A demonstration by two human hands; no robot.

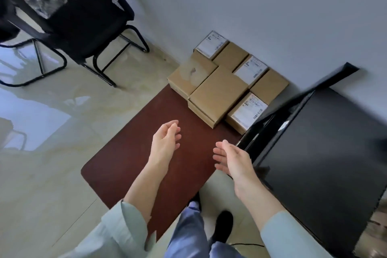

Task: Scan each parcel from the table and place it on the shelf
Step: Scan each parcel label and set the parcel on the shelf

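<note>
Where boxes sit: brown surface (134,153), by the wall (251,6).
Nearby: chair (79,23), black shelf (326,153).
Hands: left hand (165,140) and right hand (232,159) open, holding nothing.
Boxes: parcels (217,92) stacked close.

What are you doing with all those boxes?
A person is standing at a dark red table with both hands out over it. The left hand and right hand are open and hold nothing. At the far end of the table, by the wall, sits a pile of brown cardboard boxes, some with white labels on top. None has been picked up at this moment. A black chair stands to the left, and a black cabinet to the right.
</note>
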